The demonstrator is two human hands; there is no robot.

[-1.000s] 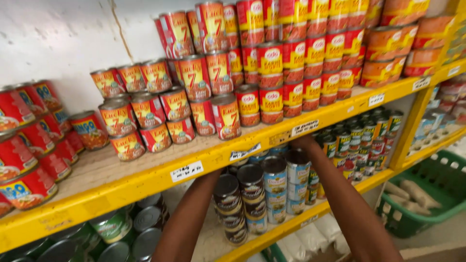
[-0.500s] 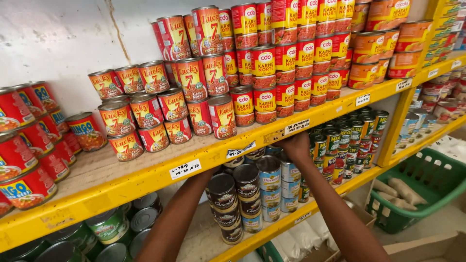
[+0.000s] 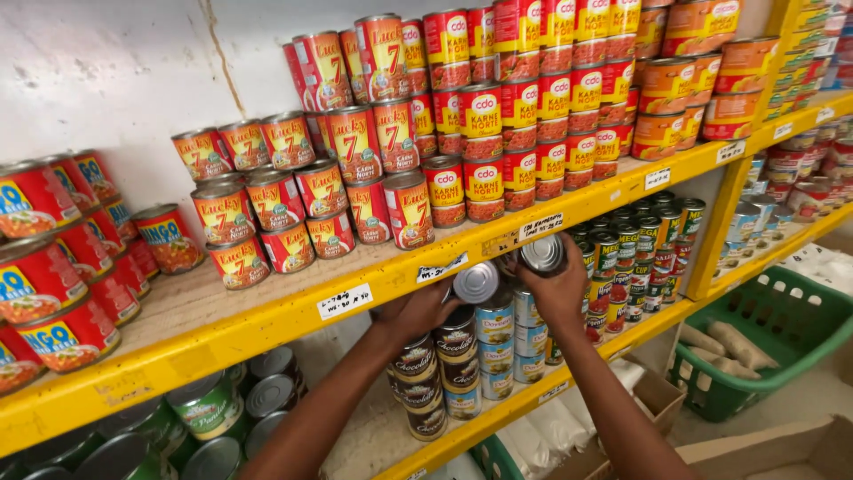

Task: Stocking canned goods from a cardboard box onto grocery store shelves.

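Both my arms reach under the yellow shelf (image 3: 267, 311) to the lower shelf. My left hand (image 3: 416, 311) grips a silver-topped tin can (image 3: 477, 283), tilted, above a stack of brown-labelled cans (image 3: 418, 373) and blue-labelled cans (image 3: 493, 342). My right hand (image 3: 558, 289) holds another silver-topped can (image 3: 543, 253), just under the yellow shelf edge. Both cans hang above the stacked tins on the lower shelf.
Red and orange cans (image 3: 355, 169) crowd the upper shelf. Red tins (image 3: 53, 267) lie at the left. Dark small cans (image 3: 635, 240) stand right of my hands. Green-labelled cans (image 3: 209, 409) sit lower left. A green basket (image 3: 773, 342) and cardboard boxes (image 3: 764, 449) lie on the floor.
My hands, which were reaching in among the lower-shelf cans, have each lifted a can up towards the yellow shelf edge. The view has shifted slightly.
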